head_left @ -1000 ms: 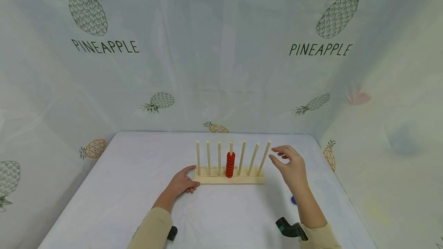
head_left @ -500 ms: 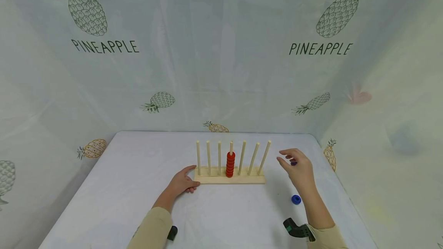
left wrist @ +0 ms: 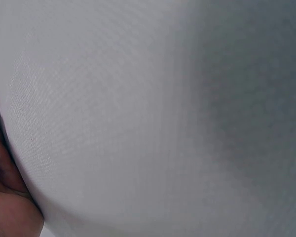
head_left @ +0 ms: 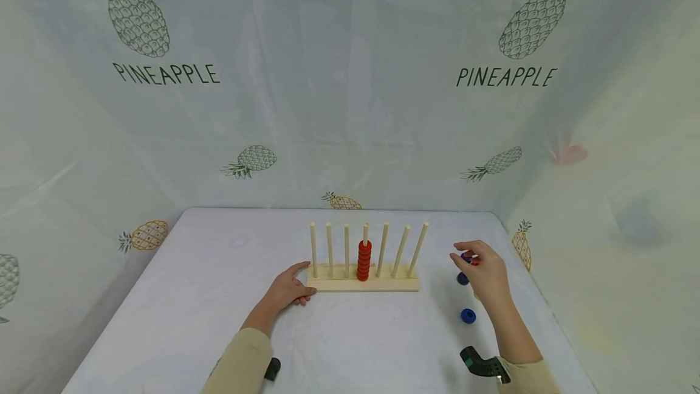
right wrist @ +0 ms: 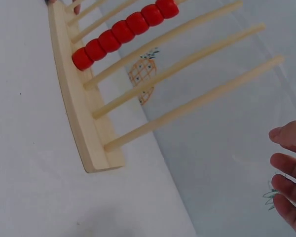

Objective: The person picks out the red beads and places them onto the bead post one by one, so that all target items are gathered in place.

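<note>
A wooden peg rack [head_left: 383,285] stands on the table with upright pegs in a row. Its middle peg carries a stack of red beads [head_left: 363,260]; the other pegs are bare. My left hand [head_left: 287,289] grips the rack's left end, thumb at the front edge and index finger behind. To the right of the rack hovers my right hand [head_left: 488,275], its fingers loosely bent and apart; the right wrist view shows nothing between the fingers [right wrist: 288,165]. Near and partly behind it lie blue beads [head_left: 462,278], a red bead [head_left: 475,263] and a sliver of yellow.
Another blue bead [head_left: 467,316] lies nearer, beside my right forearm. The white table [head_left: 180,309] meets a pineapple-print curtain [head_left: 350,108] at the back and sides. Mostly blurred cloth fills the left wrist view.
My right hand has moved right and slightly toward me, away from the rightmost peg. Blue and red beads have come into sight around it. The left hand and rack stay put.
</note>
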A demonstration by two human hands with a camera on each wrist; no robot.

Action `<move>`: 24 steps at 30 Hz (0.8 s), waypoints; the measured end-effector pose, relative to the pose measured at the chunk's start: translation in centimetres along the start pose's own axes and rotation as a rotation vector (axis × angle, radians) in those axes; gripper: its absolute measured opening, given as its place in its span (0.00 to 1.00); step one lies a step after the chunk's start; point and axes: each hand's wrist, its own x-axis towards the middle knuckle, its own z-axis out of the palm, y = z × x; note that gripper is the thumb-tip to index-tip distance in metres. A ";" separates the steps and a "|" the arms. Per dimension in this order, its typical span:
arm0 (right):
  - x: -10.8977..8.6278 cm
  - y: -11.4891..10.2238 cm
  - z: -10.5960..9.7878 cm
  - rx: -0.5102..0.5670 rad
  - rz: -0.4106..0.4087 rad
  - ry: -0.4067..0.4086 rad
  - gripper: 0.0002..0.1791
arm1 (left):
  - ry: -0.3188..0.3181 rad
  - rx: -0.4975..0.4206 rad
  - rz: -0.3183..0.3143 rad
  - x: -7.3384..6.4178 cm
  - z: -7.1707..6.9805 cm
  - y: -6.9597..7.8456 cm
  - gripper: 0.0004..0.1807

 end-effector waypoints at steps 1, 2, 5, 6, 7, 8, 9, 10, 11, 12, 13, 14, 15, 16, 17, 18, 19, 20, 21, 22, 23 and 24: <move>0.0 0.2 -0.1 -0.002 0.005 -0.003 0.10 | 0.000 -0.001 0.004 0.0 0.0 0.0 0.45; 0.1 0.4 -0.1 -0.002 0.012 -0.006 0.10 | 0.000 -0.005 0.003 0.0 0.0 0.0 0.45; 0.1 0.9 -0.1 -0.006 0.048 -0.021 0.11 | 0.000 -0.014 0.000 0.0 0.1 -0.1 0.45; 0.1 1.1 0.0 -0.007 0.065 -0.029 0.11 | 0.000 -0.017 -0.001 0.0 0.1 -0.1 0.44; 0.1 1.3 0.0 -0.011 0.080 -0.036 0.12 | 0.001 -0.020 -0.003 0.0 0.1 -0.1 0.44; 0.1 1.5 0.1 -0.013 0.095 -0.043 0.12 | 0.003 -0.022 -0.005 0.1 0.0 0.0 0.44; 0.2 1.8 0.1 -0.016 0.110 -0.051 0.13 | 0.003 -0.024 -0.004 0.1 0.0 0.0 0.44; 0.2 2.0 0.2 -0.017 0.124 -0.058 0.13 | 0.004 -0.024 -0.005 0.0 0.0 0.0 0.44; 0.2 2.2 0.3 -0.020 0.136 -0.063 0.13 | 0.003 -0.026 -0.005 0.0 0.0 0.1 0.44; 0.2 2.4 0.4 -0.024 0.145 -0.066 0.14 | 0.003 -0.026 -0.005 0.0 0.0 0.1 0.44; 0.2 2.6 0.4 -0.025 0.153 -0.069 0.14 | 0.003 -0.025 -0.005 0.0 0.0 0.1 0.43; 0.2 2.9 0.5 -0.024 0.160 -0.070 0.14 | 0.004 -0.023 -0.005 -0.1 0.0 0.2 0.43; 0.2 3.2 0.5 -0.026 0.163 -0.070 0.14 | 0.005 -0.024 -0.006 -0.1 0.0 0.2 0.43; 0.2 3.4 0.5 -0.028 0.165 -0.068 0.14 | 0.006 -0.022 -0.005 -0.1 0.1 0.3 0.43; 0.1 3.6 0.6 -0.029 0.168 -0.068 0.14 | 0.007 -0.025 -0.006 -0.2 0.1 0.3 0.43; 0.1 3.9 0.6 -0.032 0.168 -0.067 0.15 | 0.009 -0.026 -0.005 -0.2 0.1 0.4 0.42; 0.1 4.1 0.6 -0.033 0.172 -0.069 0.15 | 0.011 -0.027 -0.005 -0.2 0.1 0.4 0.42; 0.1 4.3 0.7 -0.038 0.174 -0.068 0.15 | 0.013 -0.030 -0.005 -0.2 0.2 0.4 0.42; 0.1 4.4 0.7 -0.042 0.178 -0.068 0.15 | 0.013 -0.030 -0.001 -0.2 0.2 0.4 0.41; 0.1 4.6 0.7 -0.043 0.182 -0.068 0.15 | 0.013 -0.032 0.000 -0.2 0.2 0.4 0.41; 0.1 4.8 0.8 -0.048 0.185 -0.069 0.15 | 0.014 -0.033 0.002 -0.2 0.2 0.4 0.41; 0.1 4.9 0.8 -0.051 0.188 -0.070 0.15 | 0.014 -0.032 0.008 -0.2 0.1 0.3 0.40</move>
